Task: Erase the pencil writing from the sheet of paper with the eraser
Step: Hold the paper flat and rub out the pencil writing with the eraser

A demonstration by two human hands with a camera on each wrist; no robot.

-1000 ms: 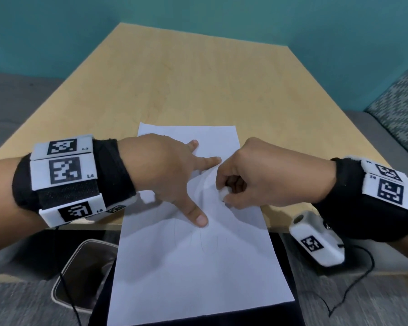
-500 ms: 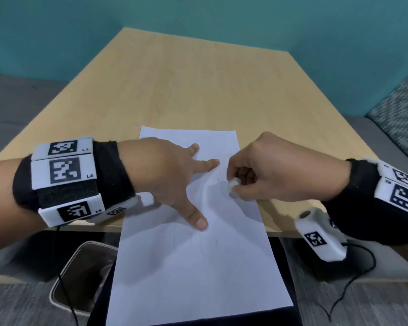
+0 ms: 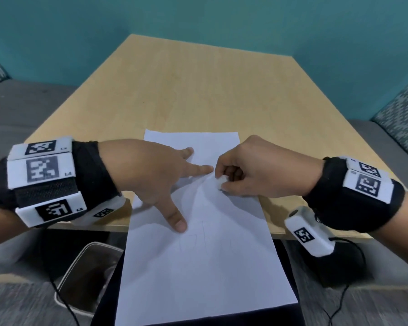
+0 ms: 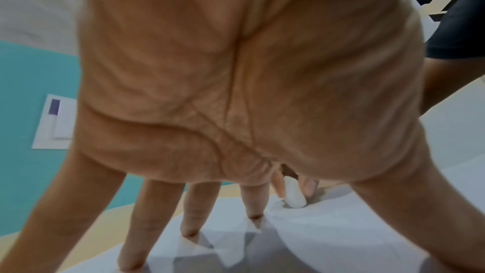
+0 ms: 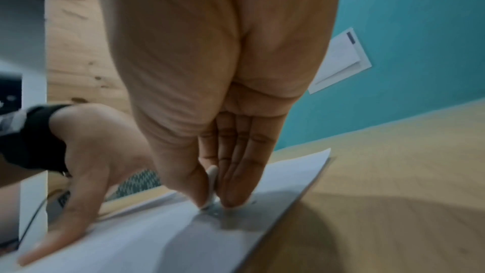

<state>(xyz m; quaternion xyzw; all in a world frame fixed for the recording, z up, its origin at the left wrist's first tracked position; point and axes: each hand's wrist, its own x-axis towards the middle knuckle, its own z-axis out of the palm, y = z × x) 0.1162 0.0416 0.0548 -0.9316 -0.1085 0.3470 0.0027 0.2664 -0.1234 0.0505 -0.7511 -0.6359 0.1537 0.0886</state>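
Now, left hand [image 3: 151, 175]: fingers spread, pressing sheet of paper [image 3: 205, 267] flat.
Right hand [image 3: 252, 168]: pinching eraser [image 3: 219, 182] onto sheet.
Sheet: overhangs surface [image 3: 198, 90] near edge.
Risk: hard rubbing may crumple the paper.

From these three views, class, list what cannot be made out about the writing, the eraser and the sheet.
- Pencil writing: head view, too faint to read.
- Eraser: every view, mostly hidden by the right hand's fingers; its shape is unclear.
- Sheet of paper: head view, near edge overhangs the table; what supports it is hidden.
- Left hand: left wrist view, palm blocks most of the sheet.
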